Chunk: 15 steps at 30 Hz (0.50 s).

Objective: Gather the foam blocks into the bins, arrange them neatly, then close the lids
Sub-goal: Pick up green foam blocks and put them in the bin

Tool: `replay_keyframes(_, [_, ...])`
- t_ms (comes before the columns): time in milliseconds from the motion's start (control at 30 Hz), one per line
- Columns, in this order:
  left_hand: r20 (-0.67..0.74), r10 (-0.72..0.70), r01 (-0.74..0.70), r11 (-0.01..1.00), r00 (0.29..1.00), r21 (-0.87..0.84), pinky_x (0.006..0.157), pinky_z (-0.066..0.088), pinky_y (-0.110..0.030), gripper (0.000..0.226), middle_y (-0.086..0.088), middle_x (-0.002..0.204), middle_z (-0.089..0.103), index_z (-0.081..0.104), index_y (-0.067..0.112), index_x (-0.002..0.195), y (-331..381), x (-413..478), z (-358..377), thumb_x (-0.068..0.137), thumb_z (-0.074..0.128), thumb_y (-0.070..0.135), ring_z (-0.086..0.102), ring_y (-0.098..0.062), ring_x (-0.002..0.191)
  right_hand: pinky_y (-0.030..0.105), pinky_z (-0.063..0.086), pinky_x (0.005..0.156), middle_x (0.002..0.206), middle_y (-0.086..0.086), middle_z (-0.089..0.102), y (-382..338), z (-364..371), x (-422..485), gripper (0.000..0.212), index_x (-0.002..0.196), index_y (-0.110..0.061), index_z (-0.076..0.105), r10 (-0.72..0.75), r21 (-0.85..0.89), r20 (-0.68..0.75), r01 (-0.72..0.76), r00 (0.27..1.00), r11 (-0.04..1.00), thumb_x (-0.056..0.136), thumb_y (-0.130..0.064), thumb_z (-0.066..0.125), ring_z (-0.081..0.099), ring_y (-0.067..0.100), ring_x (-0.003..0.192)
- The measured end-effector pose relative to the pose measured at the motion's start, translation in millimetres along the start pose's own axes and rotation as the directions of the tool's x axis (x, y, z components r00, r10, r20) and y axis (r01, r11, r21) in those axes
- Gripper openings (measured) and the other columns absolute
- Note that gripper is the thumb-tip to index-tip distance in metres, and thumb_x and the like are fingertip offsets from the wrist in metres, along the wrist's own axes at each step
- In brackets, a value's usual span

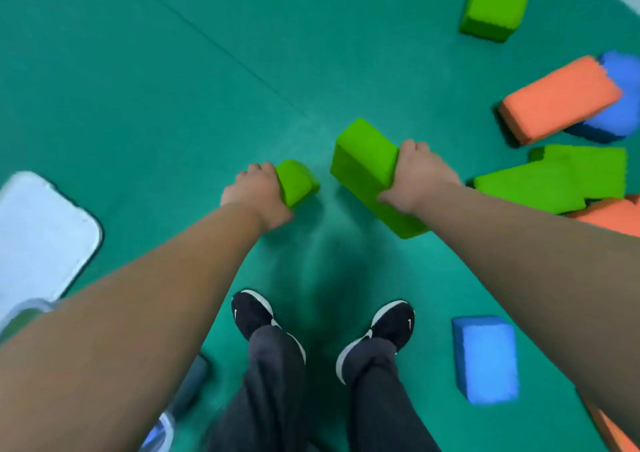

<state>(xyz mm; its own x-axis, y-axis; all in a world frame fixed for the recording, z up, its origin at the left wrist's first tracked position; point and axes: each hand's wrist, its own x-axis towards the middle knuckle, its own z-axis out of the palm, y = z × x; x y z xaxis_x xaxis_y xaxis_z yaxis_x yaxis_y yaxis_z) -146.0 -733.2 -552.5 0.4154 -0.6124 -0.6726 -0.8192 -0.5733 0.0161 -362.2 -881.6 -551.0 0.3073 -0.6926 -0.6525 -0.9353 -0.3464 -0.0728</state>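
Left hand (254,193) curled around a small green foam block (297,182), right hand (420,178) gripped a long green foam block (369,171), both above green floor (173,88)

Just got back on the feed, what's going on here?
A person stands on the green floor with a foam block in each hand. The left grip holds a small green block, the right grip a larger green block. More blocks lie loose at right, among them an orange block and a blue block. What looks like a pale lid lies at left.
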Motion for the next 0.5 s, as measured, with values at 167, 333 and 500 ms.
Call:
replay_keyframes(167, [-0.018,-0.205,0.191,0.938,0.979,-0.291,0.089,0.052,-0.046,0.074,-0.009,0.125,0.054,0.047,0.012,0.127,-123,-41,15,0.072,0.074,0.053,0.058,-0.034,0.118,0.048,0.048,0.101,0.136,0.017,0.050,-157,9,-7,0.086,0.133,-0.009,0.038,-0.169,-0.140,0.075,0.178,0.983,0.974,0.075,-0.051,0.085,0.056,0.040,0.125])
replay_keyframes(333, [-0.067,-0.450,0.337,0.750,0.891,-0.569,0.084,0.051,-0.042,0.073,-0.007,0.117,0.057,0.049,0.014,0.120,-252,-97,23,0.066,0.072,0.058,0.059,-0.032,0.108,0.048,0.047,0.102,0.135,0.020,0.051,-330,37,-41,0.090,0.133,-0.007,0.036,-0.326,-0.195,0.119,0.344,0.938,0.918,0.075,-0.054,0.084,0.054,0.042,0.126])
replay_keyframes(500, [-0.041,-0.632,0.385,0.521,0.774,-0.762,0.067,0.058,-0.042,0.055,-0.001,0.083,0.063,0.060,0.020,0.086,-382,-164,53,0.057,0.060,0.066,0.066,-0.029,0.080,0.049,0.047,0.103,0.137,0.021,0.052,-482,78,-100,0.090,0.133,-0.005,0.037,-0.490,-0.230,0.170,0.518,0.855,0.824,0.075,-0.054,0.085,0.055,0.042,0.126])
